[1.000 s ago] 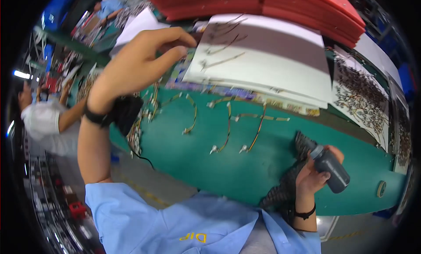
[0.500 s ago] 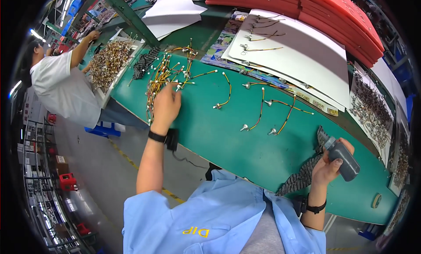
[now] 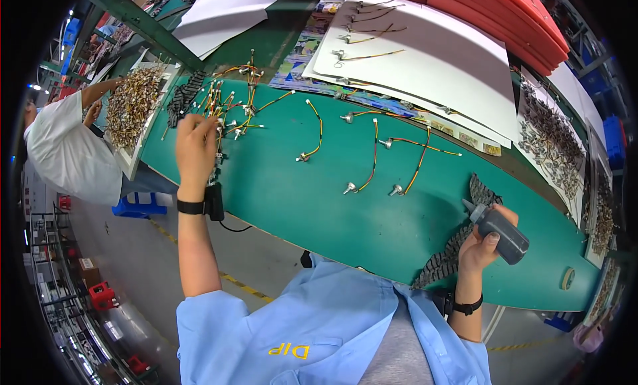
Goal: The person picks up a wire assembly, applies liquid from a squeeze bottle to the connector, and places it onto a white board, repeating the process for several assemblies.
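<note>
My left hand (image 3: 197,152) reaches into a heap of small metal components on red, yellow and black wires (image 3: 251,106) at the left of the green table. Its fingers are bent together at the heap's near edge, and what they pinch is hidden. My right hand (image 3: 480,251) grips a dark grey squeeze bottle (image 3: 505,237) with a pointed nozzle, tilted toward the upper left. Several wired components lie singly between my hands, among them a curved one (image 3: 321,128) and one with a silver shaft (image 3: 397,189).
A striped dark cloth (image 3: 446,257) lies beside my right hand, another (image 3: 185,98) beyond my left. White sheets (image 3: 425,66) bear more wired parts. Red foam sheets (image 3: 498,19) are stacked behind. A tape roll (image 3: 568,278) lies at right. A co-worker (image 3: 70,145) stands left by a heaped tray (image 3: 133,109).
My left hand has shifted left across the wire heap, to its near left edge. My right hand still holds the squeeze bottle in much the same place. The whole view has shifted slightly.
</note>
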Available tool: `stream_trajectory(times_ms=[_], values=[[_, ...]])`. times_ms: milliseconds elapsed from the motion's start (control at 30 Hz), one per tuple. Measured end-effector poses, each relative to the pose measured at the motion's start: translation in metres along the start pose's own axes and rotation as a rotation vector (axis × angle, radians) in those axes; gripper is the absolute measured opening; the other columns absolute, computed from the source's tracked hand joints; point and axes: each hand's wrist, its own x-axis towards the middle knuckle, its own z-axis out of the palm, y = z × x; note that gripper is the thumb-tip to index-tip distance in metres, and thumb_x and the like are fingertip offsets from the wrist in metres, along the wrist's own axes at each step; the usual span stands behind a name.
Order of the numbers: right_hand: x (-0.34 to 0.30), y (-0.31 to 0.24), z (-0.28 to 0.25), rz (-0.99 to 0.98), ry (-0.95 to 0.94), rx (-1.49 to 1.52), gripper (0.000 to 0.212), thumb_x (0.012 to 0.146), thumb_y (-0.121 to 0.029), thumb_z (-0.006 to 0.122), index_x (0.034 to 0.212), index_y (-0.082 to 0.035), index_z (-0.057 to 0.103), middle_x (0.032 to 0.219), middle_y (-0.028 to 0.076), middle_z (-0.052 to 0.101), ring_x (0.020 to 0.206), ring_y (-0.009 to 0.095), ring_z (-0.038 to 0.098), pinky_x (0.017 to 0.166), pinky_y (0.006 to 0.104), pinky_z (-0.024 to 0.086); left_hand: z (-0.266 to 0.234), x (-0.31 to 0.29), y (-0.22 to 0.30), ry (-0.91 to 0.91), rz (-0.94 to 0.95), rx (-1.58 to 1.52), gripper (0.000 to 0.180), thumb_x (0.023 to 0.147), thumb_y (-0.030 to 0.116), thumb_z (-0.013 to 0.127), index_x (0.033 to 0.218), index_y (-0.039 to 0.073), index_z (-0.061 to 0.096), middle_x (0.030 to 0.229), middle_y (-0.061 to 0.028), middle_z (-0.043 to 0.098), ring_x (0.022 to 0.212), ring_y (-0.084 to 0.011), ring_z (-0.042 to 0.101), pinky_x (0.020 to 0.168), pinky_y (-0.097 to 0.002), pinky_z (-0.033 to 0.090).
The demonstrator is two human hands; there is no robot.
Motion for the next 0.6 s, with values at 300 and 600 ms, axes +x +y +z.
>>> stream_trajectory(times_ms=[300, 600], values=[[-0.004, -0.003, -0.003, 0.051, -0.010, -0.011, 0.072, 0.076, -0.063, 0.070, 0.105, 0.001, 0.054, 0.092, 0.006, 0.052, 0.075, 0.013, 0.055, 0.065, 0.0256, 0.046, -0.031, -0.013, 0.104, -0.060, 0.469, -0.140, 0.030, 0.072, -0.003, 0.066, 0.100, 0.007, 0.071, 0.084, -0.0070, 0.058, 0.075, -0.0225, 0.057, 0.062, -0.0349, 0.042], [-0.014, -0.014, -0.037, -0.044, -0.033, -0.029, 0.072, 0.075, -0.060, 0.071, 0.106, 0.002, 0.054, 0.098, 0.009, 0.054, 0.086, 0.017, 0.057, 0.077, 0.0306, 0.048, -0.019, -0.067, 0.258, 0.086, 0.967, -0.505, 0.023, 0.070, 0.009, 0.069, 0.093, 0.006, 0.071, 0.084, -0.0026, 0.059, 0.075, -0.0171, 0.059, 0.059, -0.0315, 0.041]])
